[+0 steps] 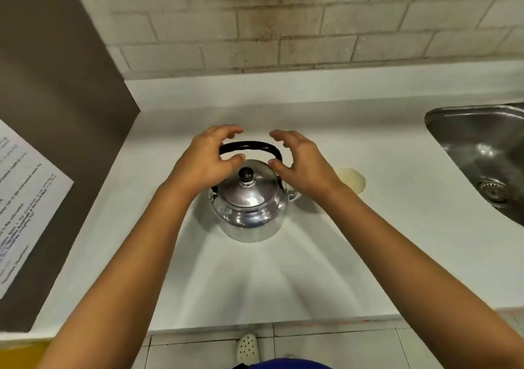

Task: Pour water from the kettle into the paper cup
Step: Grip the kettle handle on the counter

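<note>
Kettle (249,207) likely heavy, slippery metal; grip the black handle (249,145) (paper cup (353,180) crushes easily); left hand (205,160) and right hand (304,164) open, empty.

Shiny silver kettle (249,212) with a black handle (249,145) and black lid knob (246,173), sitting on a plain white counter (283,278). The paper cup (353,180) is pale cream. Wall tiles (283,36) are off-white in a brick pattern with grey smudging. Grey steel sink (482,153), brown side panel (56,85), white holey shoe (247,347).
</note>
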Available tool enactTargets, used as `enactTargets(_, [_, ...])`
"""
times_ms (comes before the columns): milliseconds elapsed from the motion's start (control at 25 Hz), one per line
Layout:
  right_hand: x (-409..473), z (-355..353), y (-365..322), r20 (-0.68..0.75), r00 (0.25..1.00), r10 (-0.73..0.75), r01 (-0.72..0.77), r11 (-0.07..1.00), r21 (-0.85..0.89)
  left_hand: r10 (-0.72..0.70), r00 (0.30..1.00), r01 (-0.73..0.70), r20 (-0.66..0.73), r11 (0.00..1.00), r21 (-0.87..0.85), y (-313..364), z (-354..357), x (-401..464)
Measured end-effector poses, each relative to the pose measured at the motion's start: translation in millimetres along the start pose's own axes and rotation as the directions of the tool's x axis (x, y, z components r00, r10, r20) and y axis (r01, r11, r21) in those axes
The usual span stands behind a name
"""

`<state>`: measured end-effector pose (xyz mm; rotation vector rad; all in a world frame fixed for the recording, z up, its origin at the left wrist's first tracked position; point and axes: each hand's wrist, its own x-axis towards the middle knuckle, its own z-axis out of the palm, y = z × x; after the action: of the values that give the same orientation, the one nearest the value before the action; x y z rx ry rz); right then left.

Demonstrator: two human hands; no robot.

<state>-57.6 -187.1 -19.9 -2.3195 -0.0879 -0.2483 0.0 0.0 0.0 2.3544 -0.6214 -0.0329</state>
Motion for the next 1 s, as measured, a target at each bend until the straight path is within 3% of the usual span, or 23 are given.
enactTargets(160, [0, 0, -1, -0.017, 1.0, -0.016, 0.016, 1.0, 0.008, 0.011, 1.0, -0.011, -0.018, 1.0, 0.0, 10, 8, 3])
enactTargets(400, [-6, 7, -2, -0.075, 0.997, 0.028, -0.014, 0.983, 0.18, -0.026, 0.99, 0.038, -0.139, 0.996, 0.081, 12, 17, 9])
enactTargets(800, [-9, 18, -5, -0.169, 0.981, 0.091, -0.05, 0.972, 0.23, -0.178, 0.979, 0.177, -0.096, 0.984, -0.019, 14, 17, 15])
enactTargets(1000, [-14, 15, -12, -0.253, 0.963, 0.094, -0.012, 0.951, 0.308, -0.174, 0.979, 0.165, -0.103, 0.983, -0.086, 23, 5, 10])
